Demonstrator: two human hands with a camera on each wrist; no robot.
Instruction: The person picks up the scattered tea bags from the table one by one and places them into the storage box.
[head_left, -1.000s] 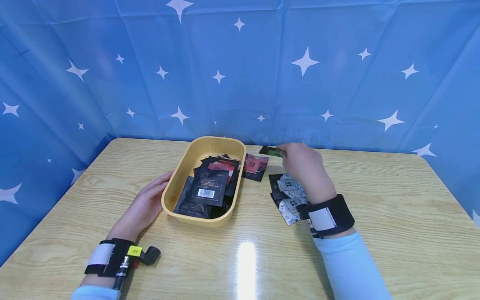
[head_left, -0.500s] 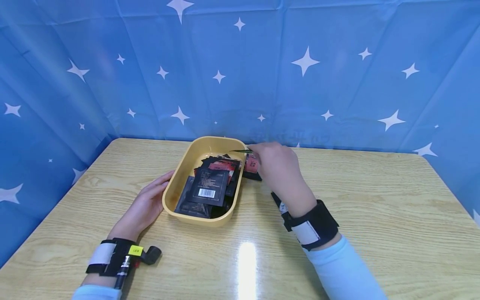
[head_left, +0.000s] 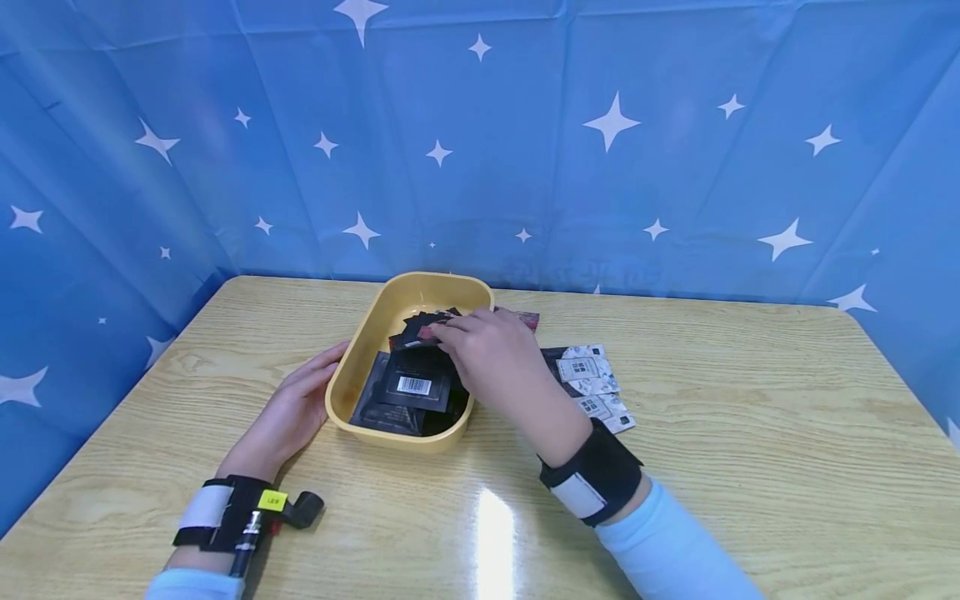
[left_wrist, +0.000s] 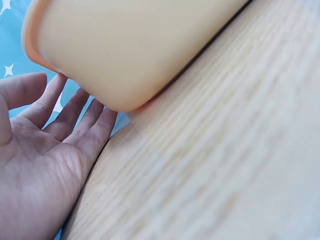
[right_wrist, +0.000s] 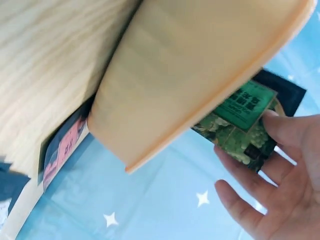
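My right hand (head_left: 498,358) is over the right part of the yellow plastic bin (head_left: 408,290). In the right wrist view, its thumb and fingers pinch a small flat sachet (right_wrist: 242,107) with a green label and a green leafy picture; the bin's wall hides part of it. Inside the bin lies a heap of dark sachets, a black one with a white barcode (head_left: 414,386) on top and red-printed ones behind. My left hand (head_left: 300,400) rests at the bin's left side. Its loosely bent fingertips (left_wrist: 107,115) touch the outer wall without curling round it.
A red-labelled sachet (right_wrist: 68,140) lies on the table just right of the bin, mostly behind my right hand in the head view. Two white-and-blue patterned sachets (head_left: 585,369) overlap farther right. A blue star-printed curtain (head_left: 525,150) hangs along the table's back edge.
My right hand has carried the green-labelled sachet leftward from the table's back, right of the bin, to over the bin. The white-and-blue sachets are uncovered again. My left hand stays put.
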